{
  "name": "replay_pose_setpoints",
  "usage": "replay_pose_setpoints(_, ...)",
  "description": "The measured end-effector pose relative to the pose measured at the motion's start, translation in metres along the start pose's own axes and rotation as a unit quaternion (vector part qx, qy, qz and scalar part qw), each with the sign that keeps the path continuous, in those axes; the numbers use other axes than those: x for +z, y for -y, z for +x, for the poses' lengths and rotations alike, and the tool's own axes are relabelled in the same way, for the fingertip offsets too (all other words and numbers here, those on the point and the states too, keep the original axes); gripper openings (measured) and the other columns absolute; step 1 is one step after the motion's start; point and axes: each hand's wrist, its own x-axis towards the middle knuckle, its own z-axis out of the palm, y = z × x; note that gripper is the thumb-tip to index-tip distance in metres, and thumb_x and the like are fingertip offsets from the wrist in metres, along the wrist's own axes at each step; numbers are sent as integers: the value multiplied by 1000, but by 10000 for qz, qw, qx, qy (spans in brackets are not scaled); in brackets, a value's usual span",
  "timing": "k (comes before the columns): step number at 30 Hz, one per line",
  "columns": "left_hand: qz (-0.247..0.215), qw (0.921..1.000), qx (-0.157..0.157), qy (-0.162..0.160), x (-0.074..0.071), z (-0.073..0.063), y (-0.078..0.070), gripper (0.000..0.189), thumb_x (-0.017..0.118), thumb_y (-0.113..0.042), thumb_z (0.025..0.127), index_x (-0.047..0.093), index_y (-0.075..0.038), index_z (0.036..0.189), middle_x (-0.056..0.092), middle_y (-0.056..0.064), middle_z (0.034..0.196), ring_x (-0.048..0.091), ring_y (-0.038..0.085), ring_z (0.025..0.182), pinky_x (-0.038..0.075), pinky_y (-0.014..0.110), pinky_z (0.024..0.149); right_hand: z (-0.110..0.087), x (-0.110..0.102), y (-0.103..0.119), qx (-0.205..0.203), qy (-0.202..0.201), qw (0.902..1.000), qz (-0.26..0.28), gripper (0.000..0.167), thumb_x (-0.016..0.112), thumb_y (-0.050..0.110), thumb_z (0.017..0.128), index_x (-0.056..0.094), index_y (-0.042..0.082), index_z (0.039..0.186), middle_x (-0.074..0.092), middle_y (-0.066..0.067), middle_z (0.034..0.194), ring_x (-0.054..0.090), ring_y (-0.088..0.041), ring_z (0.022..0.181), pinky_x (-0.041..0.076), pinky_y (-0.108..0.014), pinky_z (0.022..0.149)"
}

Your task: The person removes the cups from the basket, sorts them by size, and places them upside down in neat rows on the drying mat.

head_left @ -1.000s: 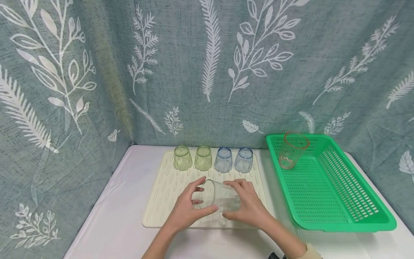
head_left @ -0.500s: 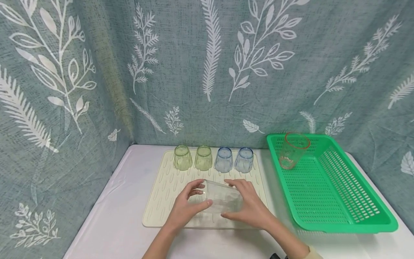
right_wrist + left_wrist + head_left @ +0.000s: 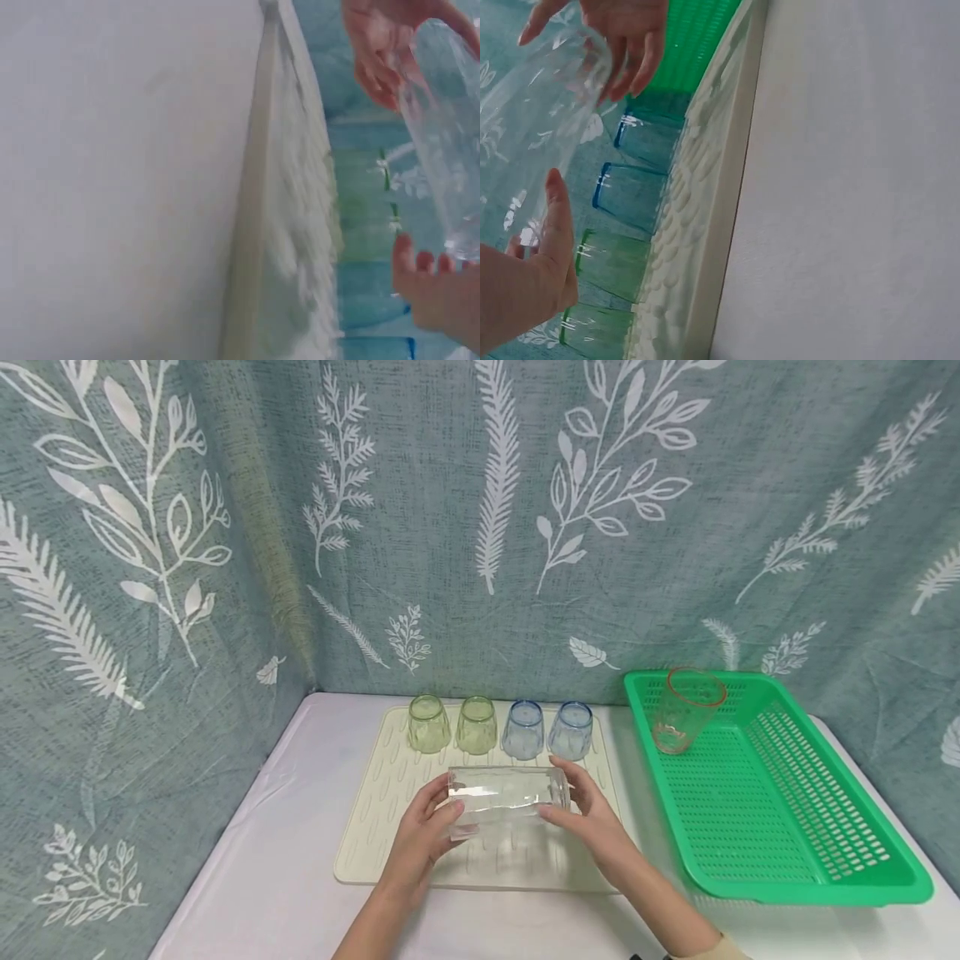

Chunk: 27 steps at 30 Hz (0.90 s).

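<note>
A clear drinking glass lies sideways in the air between both hands, over the front half of the cream drying mat. My left hand grips its left end, thumb in front and fingers behind. At the other end, my right hand holds the glass with the thumb on the near side and fingers over the far side. The left wrist view shows the clear glass spanning from the left hand up to the right hand.
Along the mat's back edge stand two green glasses and two blue glasses. To the right is a green plastic basket, with a red-rimmed clear glass leaning in its back left corner. A patterned curtain hangs behind the table.
The glass has turned from mouth-left and slanted to nearly level, side-on to the head view, and risen slightly. The right hand has moved a little up and to the right.
</note>
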Motion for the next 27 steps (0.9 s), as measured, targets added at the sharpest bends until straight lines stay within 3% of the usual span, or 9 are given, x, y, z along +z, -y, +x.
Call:
replay_pose_setpoints(2, -285, 9996, -36, -46, 0, 0, 0, 65, 59, -18, 93, 29, -1, 149, 35, 21, 146, 55, 22, 114, 54, 35, 87, 0, 4, 0, 241, 237, 9968, 728, 73, 68, 8, 87, 31, 8, 149, 37, -14, 146, 40, -26, 128, 41, -40, 102)
replay_pose_setpoints(5, -555, 9984, -46, -111, 0, -1, 1, 66, 56, -20, 94, 26, 1, 149, 36, 21, 146, 51, 22, 119, 53, 36, 89, 0, 10, -2, 489, 624, 9809, 1775, 68, 59, 4, 90, 25, 3, 149, 46, -11, 135, 47, -21, 119, 42, -43, 104)
replay_pose_setpoints(9, -761, 9970, -60, -79, -1, -3, 4, 67, 53, -22, 95, 23, 1, 150, 40, 18, 140, 49, 21, 120, 51, 37, 92, 1, 17, -5, 598, 894, 9575, 2677, 45, 51, 4, 94, 41, 11, 138, 59, 1, 119, 53, -16, 115, 40, -46, 106)
replay_pose_setpoints(12, -879, 9961, -47, -5, -1, -3, 5, 67, 51, -22, 96, 20, 1, 150, 40, 18, 139, 49, 24, 122, 51, 37, 93, 2, 21, -5, 568, 968, 9494, 2932, 36, 49, 6, 97, 48, 17, 131, 62, 3, 118, 52, -18, 118, 37, -47, 107)
replay_pose_setpoints(17, -962, 9953, 8, 97, -4, -5, 5, 67, 51, -23, 97, 19, 1, 151, 37, 21, 144, 44, 29, 130, 50, 36, 93, 5, 27, -2, 555, 859, 9489, 2985, 42, 51, 9, 96, 45, 15, 137, 61, 3, 122, 52, -19, 120, 35, -49, 107)
replay_pose_setpoints(21, -751, 9970, 42, 186, -11, -6, 4, 66, 51, -22, 98, 21, 3, 150, 36, 22, 147, 44, 27, 130, 46, 39, 98, 8, 33, 1, 553, 764, 9490, 3009, 43, 53, 9, 95, 46, 16, 137, 60, 2, 118, 55, -18, 116, 35, -52, 107)
replay_pose_setpoints(24, -165, 9996, 109, 211, -22, -7, 5, 62, 51, -23, 99, 26, 1, 150, 38, 21, 148, 42, 28, 132, 39, 47, 106, 12, 37, 3, 531, 673, 9530, 2906, 45, 53, 9, 95, 45, 15, 138, 60, 0, 116, 56, -18, 113, 37, -53, 106)
replay_pose_setpoints(27, 946, 9951, 291, 80, -35, -7, 5, 62, 55, -25, 99, 29, -2, 150, 38, 19, 149, 37, 33, 137, 31, 53, 111, 17, 43, 6, 441, 540, 9634, 2589, 51, 55, 8, 94, 41, 10, 143, 58, -4, 118, 57, -19, 110, 41, -53, 102)
